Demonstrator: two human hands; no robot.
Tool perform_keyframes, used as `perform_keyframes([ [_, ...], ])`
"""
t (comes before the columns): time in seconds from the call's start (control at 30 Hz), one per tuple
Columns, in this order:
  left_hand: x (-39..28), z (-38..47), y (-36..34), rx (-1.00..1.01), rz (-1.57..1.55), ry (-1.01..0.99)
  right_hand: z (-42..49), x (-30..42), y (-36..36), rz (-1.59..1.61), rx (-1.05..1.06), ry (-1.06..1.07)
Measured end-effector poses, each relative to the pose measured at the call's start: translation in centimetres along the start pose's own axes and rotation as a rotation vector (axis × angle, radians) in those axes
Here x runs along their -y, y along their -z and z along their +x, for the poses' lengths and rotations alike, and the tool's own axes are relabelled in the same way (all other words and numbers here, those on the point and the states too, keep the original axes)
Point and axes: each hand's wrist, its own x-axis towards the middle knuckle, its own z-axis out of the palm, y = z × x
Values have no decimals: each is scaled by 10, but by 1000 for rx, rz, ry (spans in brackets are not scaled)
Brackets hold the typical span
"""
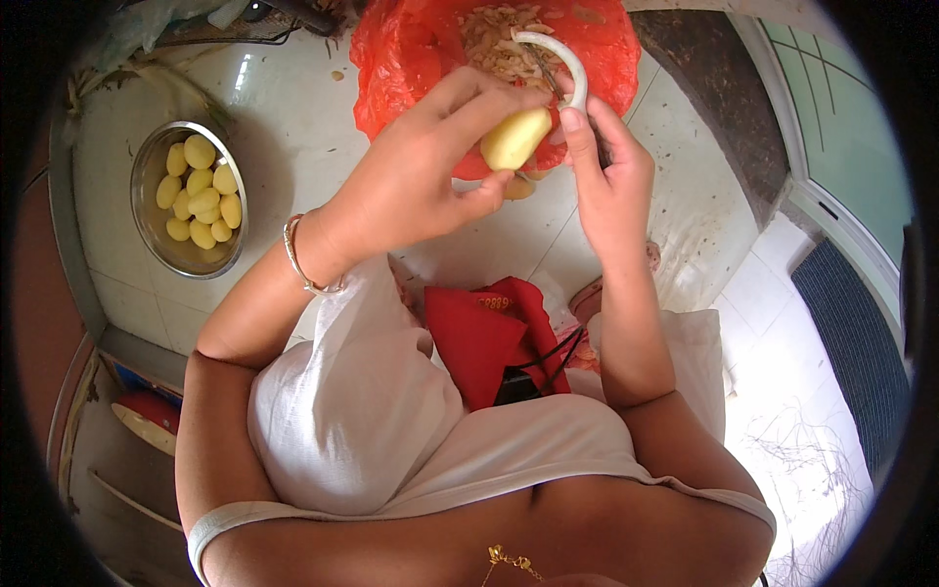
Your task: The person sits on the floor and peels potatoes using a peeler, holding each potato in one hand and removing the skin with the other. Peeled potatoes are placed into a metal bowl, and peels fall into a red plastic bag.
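Observation:
Between the fingers and thumb of my left hand [433, 150] is a peeled yellow potato [516, 139]. My right hand [615, 158] grips a peeler [571, 62] with a curved white frame, its metal blade close to the potato's upper end; whether they touch I cannot tell. Below both lies a red plastic bag [403, 66], spread open, with a heap of potato peelings [499, 44] inside. Partly hidden under my hands, another potato-like piece [521, 188] shows at the bag's near edge.
A steel bowl [136, 191] of several peeled potatoes stands on the tiled floor [286, 88] at the left. A red cloth or bag [469, 337] with a black cord lies between my legs. At the right are a dark mat [843, 330] and a sliding door frame [843, 205].

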Motion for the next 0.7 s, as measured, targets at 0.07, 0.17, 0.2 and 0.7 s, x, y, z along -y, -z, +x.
perform_keyframes([
  [0.07,-1,-1,-1,-16,-20,10,0,-2,2,-61,-4,21],
  [0.17,-3,0,-4,-121,-149,71,-1,2,-1,76,-5,10],
  [0.2,-4,0,-3,-132,-235,119,-1,4,-1,105,3,9],
  [0.7,-1,-4,7,-145,-1019,515,-10,6,-1,-48,28,258],
])
